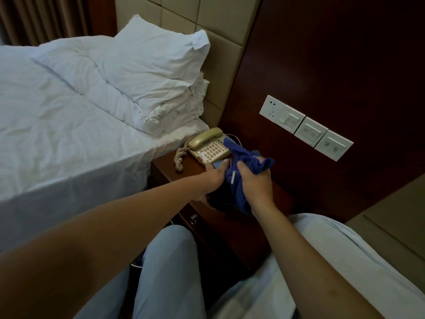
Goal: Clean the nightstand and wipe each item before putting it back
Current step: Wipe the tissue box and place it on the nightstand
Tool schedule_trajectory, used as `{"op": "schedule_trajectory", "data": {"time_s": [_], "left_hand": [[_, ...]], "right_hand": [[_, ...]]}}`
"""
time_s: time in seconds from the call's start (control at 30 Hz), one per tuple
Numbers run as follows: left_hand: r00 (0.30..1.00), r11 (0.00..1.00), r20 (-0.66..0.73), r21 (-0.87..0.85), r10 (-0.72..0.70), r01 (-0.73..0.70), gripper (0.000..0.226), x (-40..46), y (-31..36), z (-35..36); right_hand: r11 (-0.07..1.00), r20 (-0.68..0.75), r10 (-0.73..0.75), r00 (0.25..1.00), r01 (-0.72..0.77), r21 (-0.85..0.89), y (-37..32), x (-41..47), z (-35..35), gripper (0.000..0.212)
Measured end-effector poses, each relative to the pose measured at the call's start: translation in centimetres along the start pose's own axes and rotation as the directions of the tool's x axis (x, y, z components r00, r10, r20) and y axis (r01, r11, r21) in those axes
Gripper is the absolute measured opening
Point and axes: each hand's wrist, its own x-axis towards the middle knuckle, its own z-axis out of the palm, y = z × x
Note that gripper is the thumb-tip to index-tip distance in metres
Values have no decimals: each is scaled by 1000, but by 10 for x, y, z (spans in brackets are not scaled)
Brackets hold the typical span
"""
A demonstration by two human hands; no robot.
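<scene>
The dark wooden nightstand (170, 164) stands between the bed and the wall panel. A beige corded telephone (208, 145) sits at its back, its coiled cord (179, 158) hanging toward the left. My right hand (255, 183) grips a bunched blue cloth (241, 157) over the nightstand top. My left hand (213, 178) holds a dark flat item (218, 164) with a bluish face, just in front of the telephone; the cloth and my hands hide most of it. The cloth drapes down over that item.
A bed with a white sheet (69, 134) and pillows (147, 72) lies to the left. A row of white wall switches and a socket (305, 127) is on the dark panel at right. A drawer knob (193, 218) shows on the nightstand front. My knees are below.
</scene>
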Motion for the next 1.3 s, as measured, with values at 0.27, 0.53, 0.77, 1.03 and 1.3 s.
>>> {"op": "schedule_trajectory", "data": {"time_s": [0.27, 0.53, 0.77, 1.03, 1.3], "left_hand": [[997, 999, 67, -37, 29, -26, 110, 2, -3, -1], [994, 982, -6, -154, -109, 107, 68, 2, 15, 3], [996, 987, -2, -129, -92, 91, 118, 19, -8, -17], [974, 967, 118, -140, -195, 211, 137, 55, -26, -36], [976, 975, 89, -79, -199, 206, 127, 75, -26, -41]], "right_hand": [[954, -56, 285, 957, -289, -78, 67, -8, -26, 77], [970, 57, -165, 985, 173, -171, -10, -41, -5, 43], [939, 24, -67, 997, 71, -336, 38, -22, 0, 34], [864, 44, 102, 994, -67, -499, 74, 34, -11, 47], [727, -65, 281, 958, -257, -636, 108, 112, -11, 59]]}}
